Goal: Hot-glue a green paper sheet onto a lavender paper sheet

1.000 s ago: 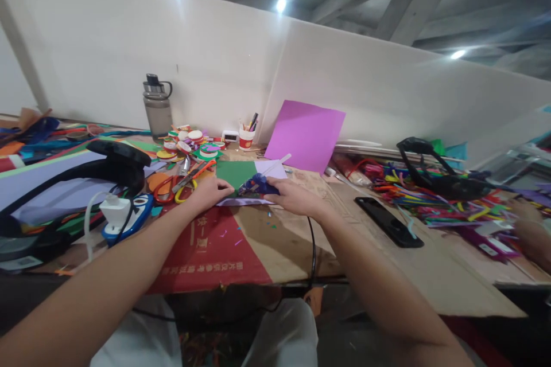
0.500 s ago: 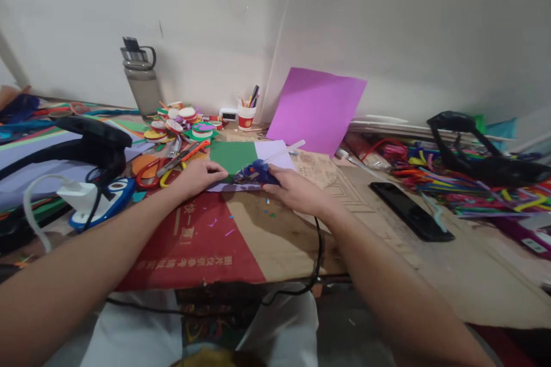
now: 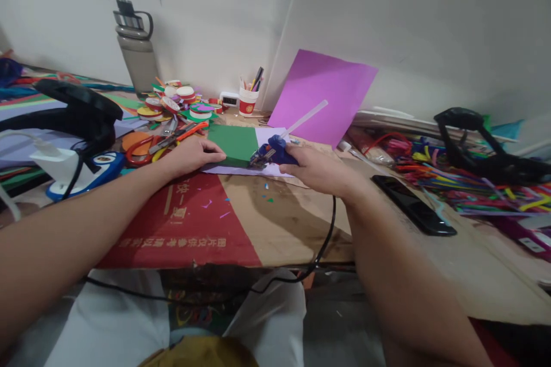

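My right hand [image 3: 316, 169] is wrapped round a blue hot glue gun [image 3: 278, 150], with a long translucent glue stick [image 3: 306, 117] jutting up from its back. The gun's nozzle points left and down, at the lower right corner of a green sheet of paper [image 3: 232, 143]. That sheet lies over a pale lilac sheet [image 3: 275, 170], which shows along its right side and front edge. At the left edge of the green sheet my left hand [image 3: 196, 155] has thumb and fingers closed on the paper. Whether the nozzle touches the paper, I cannot tell.
Orange-handled scissors [image 3: 144, 149] and a cutter lie left of my left hand. Behind stand a water bottle [image 3: 140, 63], a pen cup [image 3: 248, 100] and a purple sheet [image 3: 322, 92]. A phone [image 3: 411, 206] is on the right. The gun's black cord [image 3: 331, 235] hangs over the front edge.
The glue gun in my right hand has moved right along the front edge of the green sheet, its stick tilting higher. My left hand stays at the sheet's left side. The view has shifted slightly.
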Demonstrator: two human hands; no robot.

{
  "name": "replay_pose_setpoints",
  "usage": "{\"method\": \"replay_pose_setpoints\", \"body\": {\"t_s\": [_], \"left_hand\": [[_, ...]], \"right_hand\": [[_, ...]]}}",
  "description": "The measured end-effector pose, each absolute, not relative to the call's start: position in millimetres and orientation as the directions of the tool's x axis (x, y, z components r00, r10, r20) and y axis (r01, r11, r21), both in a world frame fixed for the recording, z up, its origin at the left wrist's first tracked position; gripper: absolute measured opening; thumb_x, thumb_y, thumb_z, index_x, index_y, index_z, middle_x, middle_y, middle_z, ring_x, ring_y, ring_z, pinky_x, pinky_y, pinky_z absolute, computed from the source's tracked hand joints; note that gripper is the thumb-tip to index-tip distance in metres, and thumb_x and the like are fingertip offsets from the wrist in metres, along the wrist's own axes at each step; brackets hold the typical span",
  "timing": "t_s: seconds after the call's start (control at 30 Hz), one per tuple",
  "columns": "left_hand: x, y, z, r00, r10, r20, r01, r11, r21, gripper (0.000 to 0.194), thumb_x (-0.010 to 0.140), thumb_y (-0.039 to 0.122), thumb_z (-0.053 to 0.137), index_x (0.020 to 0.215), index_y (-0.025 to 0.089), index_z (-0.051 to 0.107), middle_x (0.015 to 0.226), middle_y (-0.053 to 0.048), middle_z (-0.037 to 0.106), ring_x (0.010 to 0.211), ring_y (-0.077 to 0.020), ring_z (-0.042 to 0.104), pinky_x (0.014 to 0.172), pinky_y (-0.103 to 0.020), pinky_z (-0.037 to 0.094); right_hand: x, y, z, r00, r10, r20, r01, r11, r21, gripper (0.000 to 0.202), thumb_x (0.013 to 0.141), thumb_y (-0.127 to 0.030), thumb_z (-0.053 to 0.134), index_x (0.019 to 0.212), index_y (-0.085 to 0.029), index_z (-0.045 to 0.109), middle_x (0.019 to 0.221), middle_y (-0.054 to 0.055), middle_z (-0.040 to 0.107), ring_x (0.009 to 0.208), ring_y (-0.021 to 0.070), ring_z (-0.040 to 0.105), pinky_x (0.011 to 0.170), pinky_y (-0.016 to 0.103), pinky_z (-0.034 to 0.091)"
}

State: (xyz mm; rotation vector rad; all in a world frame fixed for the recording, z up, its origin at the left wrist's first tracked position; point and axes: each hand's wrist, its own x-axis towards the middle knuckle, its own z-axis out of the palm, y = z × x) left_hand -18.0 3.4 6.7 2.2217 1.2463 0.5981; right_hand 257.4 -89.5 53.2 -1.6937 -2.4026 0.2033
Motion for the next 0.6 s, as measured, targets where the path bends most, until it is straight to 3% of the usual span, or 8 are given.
{"method": "replay_pose_setpoints", "body": {"t_s": [0.3,0.6], "left_hand": [[-18.9,5.1,5.2,0.503,0.855,0.126,0.636,-0.465,0.615,0.033,0.074,0.047,0.062,0.085,0.019,0.076,0.088,-0.002,0.075,0.082,-0.0191,0.062,0.078,-0.029,0.046],[-21.4,8.5,5.4,0.498,0.858,0.122,0.636,-0.457,0.621,0.038,0.07,0.053,0.064,0.084,0.02,0.077,0.085,-0.001,0.074,0.081,-0.0196,0.062,0.075,-0.028,0.045]], "right_hand": [[271.4,-94.7,63.9,-0.267,0.963,0.042,0.931,0.269,-0.247,0.037,0.085,-0.035,0.057,0.119,-0.021,0.061,0.111,0.008,0.069,0.103,0.0267,0.062,0.086,0.032,0.046],[267.3,-93.6,61.8,-0.293,0.955,0.042,0.938,0.295,-0.184,0.042,0.089,-0.038,0.051,0.126,-0.018,0.057,0.122,0.012,0.064,0.11,0.0294,0.059,0.092,0.036,0.043]]}}
